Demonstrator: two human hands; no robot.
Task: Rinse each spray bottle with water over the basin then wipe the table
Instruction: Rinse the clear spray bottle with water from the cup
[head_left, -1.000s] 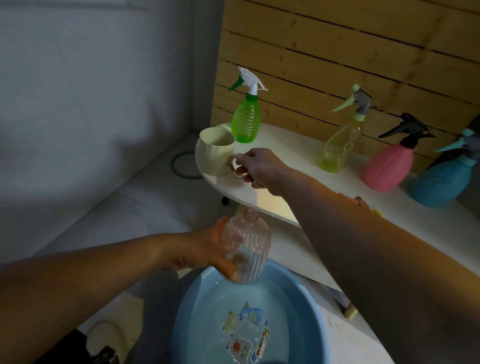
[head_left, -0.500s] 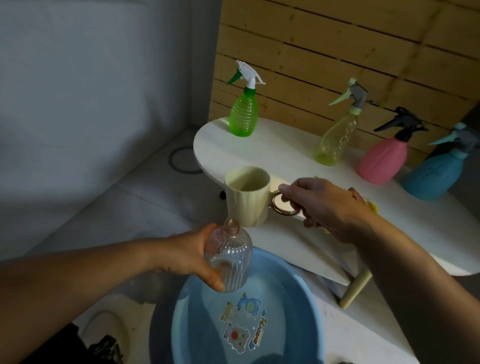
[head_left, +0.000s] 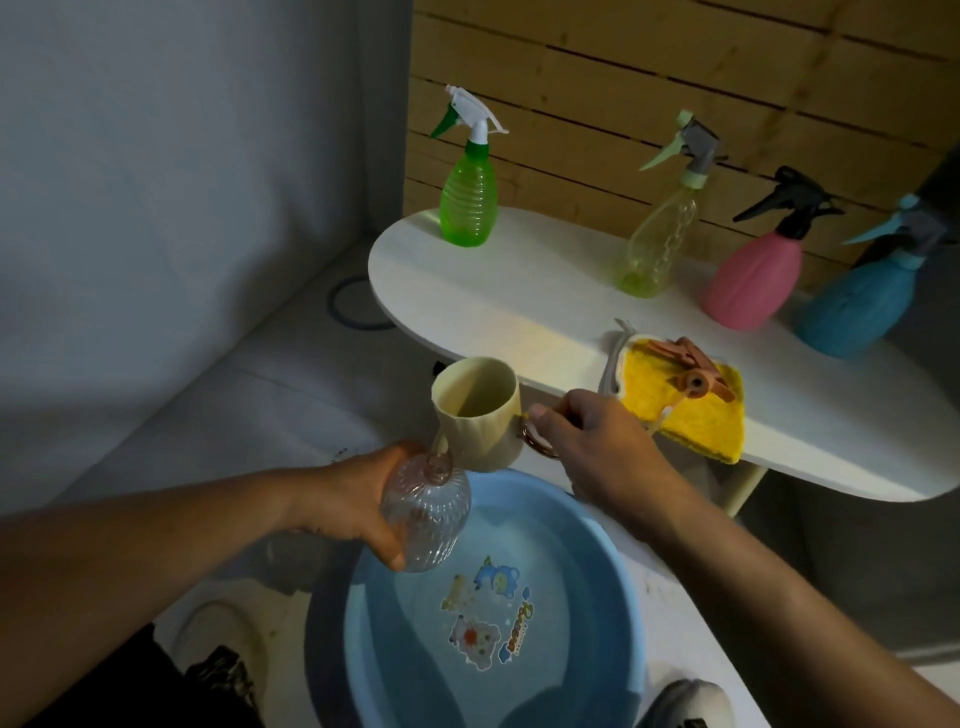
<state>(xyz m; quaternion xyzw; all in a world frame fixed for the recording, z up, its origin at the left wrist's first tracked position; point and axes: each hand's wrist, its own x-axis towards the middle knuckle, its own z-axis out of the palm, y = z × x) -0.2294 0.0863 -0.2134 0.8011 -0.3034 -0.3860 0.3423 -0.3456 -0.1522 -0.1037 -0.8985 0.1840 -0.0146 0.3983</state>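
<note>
My left hand (head_left: 343, 506) grips a clear ribbed bottle body (head_left: 428, 517) with no spray head, held over the left rim of the blue basin (head_left: 618, 561). My right hand (head_left: 587, 439) holds a cream cup (head_left: 478, 415) by its handle, tilted just above the bottle's open neck. On the white table (head_left: 519, 301) stand a green spray bottle (head_left: 467, 202), a yellow-clear one (head_left: 657, 244), a pink one (head_left: 750, 280) and a blue one (head_left: 857, 306). A yellow cloth (head_left: 696, 421) lies at the table's front edge with a pink spray head (head_left: 693, 364) on it.
The basin sits on the pale floor and holds water, with cartoon stickers (head_left: 485, 618) on its bottom. A wooden slat wall (head_left: 675, 78) runs behind the table. A table leg (head_left: 737, 483) stands right of the basin. A shoe (head_left: 685, 704) shows at the bottom.
My right hand has carried the cup from the table's left end down to the bottle's neck and tilted it. The bottle stayed over the basin in my left hand.
</note>
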